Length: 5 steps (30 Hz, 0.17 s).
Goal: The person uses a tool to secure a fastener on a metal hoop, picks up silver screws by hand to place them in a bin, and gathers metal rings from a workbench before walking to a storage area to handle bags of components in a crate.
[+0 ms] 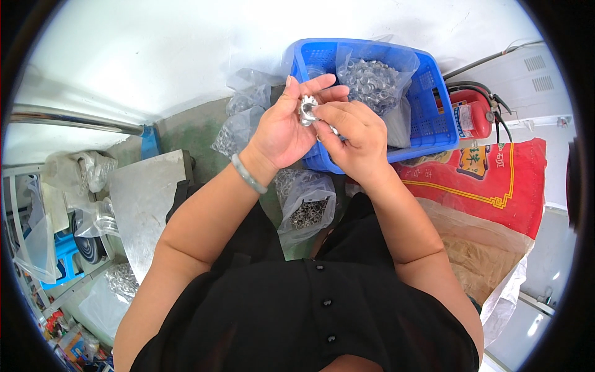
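Observation:
My left hand (282,133) is turned palm up, thumb and fingers spread apart. A small cluster of shiny silver metal rings (308,110) sits in front of its palm and fingers. Coming from the right, my right hand (356,133) closes on these rings with thumb and forefinger. Another bit of bright metal (334,131) shows beneath its fingers. The right fingers partly cover the rings, so their full shape and number are hidden. A pale bangle (249,175) circles my left wrist.
Beyond my hands stands a blue plastic basket (434,105) holding a clear bag of metal rings (370,80). More bagged rings (308,208) lie below. Right are a red fire extinguisher (472,115) and a red sack (496,180); left, a metal plate (145,211) and cluttered rack (43,273).

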Available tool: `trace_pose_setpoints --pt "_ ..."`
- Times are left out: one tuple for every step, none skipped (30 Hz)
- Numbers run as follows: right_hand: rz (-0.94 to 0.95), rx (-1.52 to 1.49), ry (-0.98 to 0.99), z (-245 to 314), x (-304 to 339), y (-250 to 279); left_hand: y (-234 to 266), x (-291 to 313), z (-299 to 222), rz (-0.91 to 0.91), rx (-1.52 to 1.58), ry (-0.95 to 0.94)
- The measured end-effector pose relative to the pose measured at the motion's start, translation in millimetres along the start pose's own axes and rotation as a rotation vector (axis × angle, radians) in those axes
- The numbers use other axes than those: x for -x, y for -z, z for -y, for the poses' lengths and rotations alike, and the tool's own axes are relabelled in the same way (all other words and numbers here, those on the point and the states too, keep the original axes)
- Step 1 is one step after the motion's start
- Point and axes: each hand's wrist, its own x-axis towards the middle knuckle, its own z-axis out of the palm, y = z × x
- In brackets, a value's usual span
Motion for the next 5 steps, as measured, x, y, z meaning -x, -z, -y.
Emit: trace_pose_setpoints --pt "0.0 0.0 0.0 0.4 -0.1 1.8 0.8 0.6 -0.6 -0.006 -0.025 0.004" --pt "0.02 0.11 0.017 0.8 0.2 4.3 0.2 0.4 -0.7 -0.004 -0.025 0.004" --pt "0.04 0.22 0.033 0.5 0.4 6.0 -0.6 0.7 -0.4 -0.063 -0.146 0.0" --pt "0.043 0.236 0.023 -0.9 0.6 6.6 -1.4 0.8 0.0 -0.123 -0.267 -0.004" --pt "0.045 0.252 0.013 -1.5 1.5 6.7 -1.1 1.3 2.6 -0.124 -0.297 -0.02"
